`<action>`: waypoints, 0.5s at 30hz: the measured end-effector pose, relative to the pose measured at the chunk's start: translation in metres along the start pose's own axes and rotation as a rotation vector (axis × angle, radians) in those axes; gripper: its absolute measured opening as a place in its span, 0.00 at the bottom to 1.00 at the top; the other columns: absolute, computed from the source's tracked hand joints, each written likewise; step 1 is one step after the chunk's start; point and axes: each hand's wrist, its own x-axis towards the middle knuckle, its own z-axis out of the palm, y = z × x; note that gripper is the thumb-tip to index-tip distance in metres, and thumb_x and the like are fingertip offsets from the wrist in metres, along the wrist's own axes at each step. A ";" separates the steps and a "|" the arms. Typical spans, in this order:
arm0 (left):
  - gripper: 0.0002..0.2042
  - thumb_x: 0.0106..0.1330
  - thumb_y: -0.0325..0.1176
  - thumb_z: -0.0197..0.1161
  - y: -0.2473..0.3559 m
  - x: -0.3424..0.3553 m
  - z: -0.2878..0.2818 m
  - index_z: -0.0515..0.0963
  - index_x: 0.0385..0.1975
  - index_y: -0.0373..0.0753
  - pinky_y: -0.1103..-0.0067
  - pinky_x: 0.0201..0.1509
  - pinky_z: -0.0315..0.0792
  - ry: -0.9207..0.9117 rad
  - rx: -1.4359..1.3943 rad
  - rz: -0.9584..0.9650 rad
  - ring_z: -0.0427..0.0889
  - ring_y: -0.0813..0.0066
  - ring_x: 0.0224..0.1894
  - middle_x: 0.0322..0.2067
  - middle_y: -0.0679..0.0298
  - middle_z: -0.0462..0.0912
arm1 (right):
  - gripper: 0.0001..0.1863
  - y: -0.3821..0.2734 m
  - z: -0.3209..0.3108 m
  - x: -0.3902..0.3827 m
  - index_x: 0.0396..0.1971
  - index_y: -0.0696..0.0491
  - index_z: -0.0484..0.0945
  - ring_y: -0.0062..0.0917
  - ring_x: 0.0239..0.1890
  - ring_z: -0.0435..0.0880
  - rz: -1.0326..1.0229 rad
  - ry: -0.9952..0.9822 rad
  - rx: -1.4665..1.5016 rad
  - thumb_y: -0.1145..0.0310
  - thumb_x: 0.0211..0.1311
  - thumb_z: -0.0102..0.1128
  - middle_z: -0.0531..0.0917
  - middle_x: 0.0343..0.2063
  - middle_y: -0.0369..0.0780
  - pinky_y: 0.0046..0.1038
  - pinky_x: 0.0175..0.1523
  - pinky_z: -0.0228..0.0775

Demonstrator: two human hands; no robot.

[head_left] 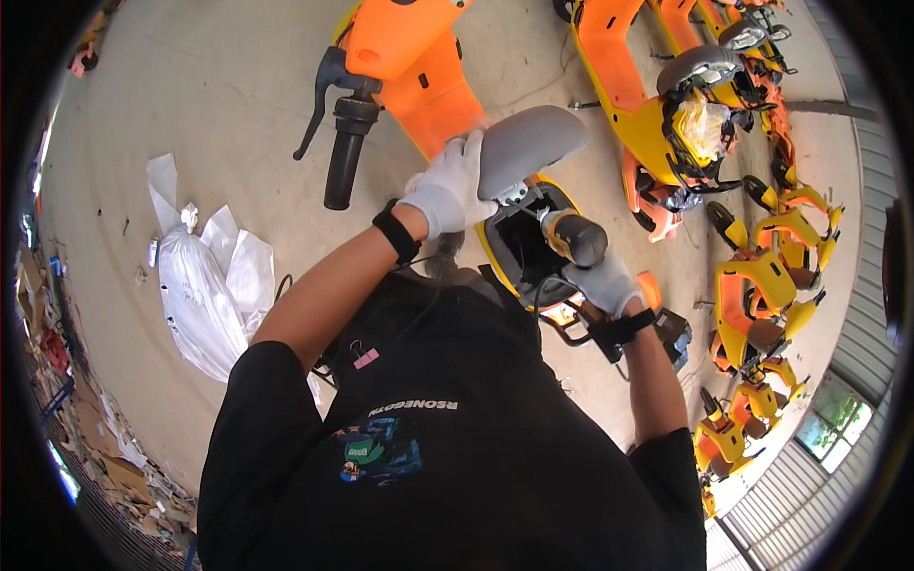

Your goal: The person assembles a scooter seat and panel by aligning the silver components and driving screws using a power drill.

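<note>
My left hand (447,186), in a white glove, is closed on the edge of a grey scooter seat (533,147). The seat is tilted up on a metal hinge bracket (514,194) above an open dark storage well (517,249) with a yellow rim. In my gloved right hand (605,284) is a yellow and black power drill (579,238). Its front end points at the bracket; whether the bit touches a screw cannot be made out. The scooter's orange body (428,90) stretches away in front of me.
A black handlebar grip (345,157) with a brake lever juts out ahead on the left. White plastic bags (195,295) lie on the floor to my left, and scrap cardboard (105,428) is heaped beyond. Several yellow and orange scooters (628,124) stand along the right.
</note>
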 end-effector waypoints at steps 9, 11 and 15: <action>0.52 0.47 0.41 0.74 0.000 0.006 0.004 0.45 0.67 0.27 0.64 0.64 0.67 -0.042 0.012 -0.032 0.69 0.37 0.59 0.57 0.32 0.64 | 0.15 -0.047 -0.021 0.038 0.40 0.54 0.76 0.48 0.43 0.81 -0.066 -0.224 -0.482 0.69 0.49 0.59 0.83 0.35 0.51 0.40 0.47 0.73; 0.53 0.47 0.41 0.74 -0.004 0.006 0.008 0.45 0.67 0.28 0.63 0.63 0.67 -0.023 0.024 -0.022 0.69 0.37 0.59 0.58 0.32 0.64 | 0.14 -0.060 -0.029 0.045 0.38 0.55 0.76 0.49 0.43 0.80 -0.054 -0.262 -0.562 0.71 0.49 0.57 0.83 0.35 0.52 0.41 0.47 0.72; 0.54 0.45 0.43 0.71 -0.009 0.009 0.017 0.42 0.70 0.39 0.46 0.61 0.59 0.009 -0.002 -0.049 0.65 0.37 0.61 0.59 0.40 0.66 | 0.13 -0.066 -0.034 0.049 0.34 0.55 0.80 0.48 0.37 0.82 -0.118 -0.280 -0.506 0.69 0.46 0.58 0.83 0.31 0.51 0.39 0.42 0.74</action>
